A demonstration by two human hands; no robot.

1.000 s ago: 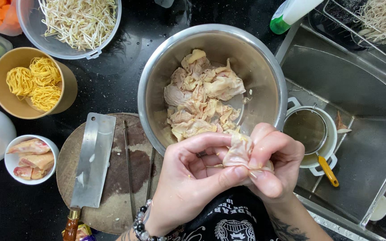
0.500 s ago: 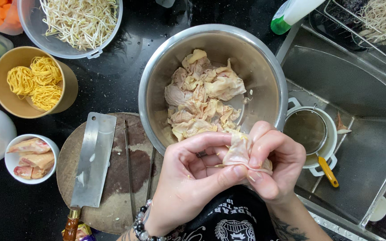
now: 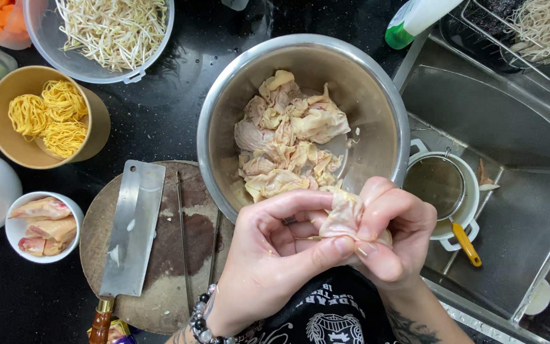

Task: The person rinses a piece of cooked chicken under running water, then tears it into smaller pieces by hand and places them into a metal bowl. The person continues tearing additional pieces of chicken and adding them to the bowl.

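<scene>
Black counter — both hands, left hand and right hand, pinch 1 pale chicken skin piece with closed fingers beside the steel bowl.

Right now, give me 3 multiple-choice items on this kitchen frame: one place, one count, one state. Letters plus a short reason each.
1. Where does the cleaver lie?
A. In the sink
B. On the round wooden board
C. Inside the steel bowl

2. How many yellow noodle nests sit in the tan bowl?
A. One
B. Three
C. Six

3. What are the hands doing with the pale piece of chicken skin?
A. Both pinch it over the steel bowl's near rim
B. It lies untouched on the counter
C. Only one hand touches it

Answers:
1 B: the blade rests flat on the board, left of the steel bowl.
2 B: three separate coils show.
3 A: fingers of the left hand and the right hand both grip it.
</scene>
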